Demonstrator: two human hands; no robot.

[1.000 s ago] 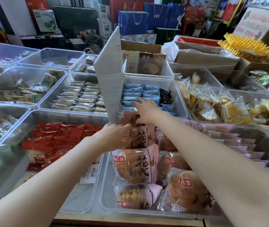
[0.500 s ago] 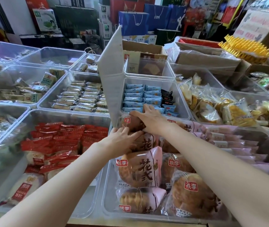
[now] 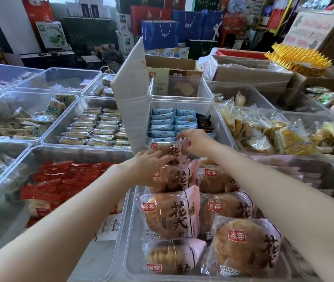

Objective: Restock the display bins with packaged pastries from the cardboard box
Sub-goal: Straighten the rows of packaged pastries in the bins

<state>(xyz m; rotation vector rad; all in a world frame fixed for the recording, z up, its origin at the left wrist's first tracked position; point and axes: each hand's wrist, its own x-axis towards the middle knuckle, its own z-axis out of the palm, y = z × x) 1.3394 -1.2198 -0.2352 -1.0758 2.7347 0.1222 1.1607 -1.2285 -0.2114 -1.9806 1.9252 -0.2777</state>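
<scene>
A pink-and-clear wrapped round pastry pack (image 3: 169, 154) is pinched at its top edge by the right hand (image 3: 197, 141) and steadied by the left hand's (image 3: 151, 162) straight fingers, at the far end of the clear plastic display bin (image 3: 130, 231).

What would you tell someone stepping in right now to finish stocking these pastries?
Left hand: fingers laid flat on the rearmost pink-wrapped pastry.
Right hand: pinching that pack's top edge.
Pastry bin: two rows of round pastries already placed, front to back.
Done: most of this bin is filled.
Left: settle the rear pack. The source box cannot be picked out among the cardboard boxes behind.
</scene>
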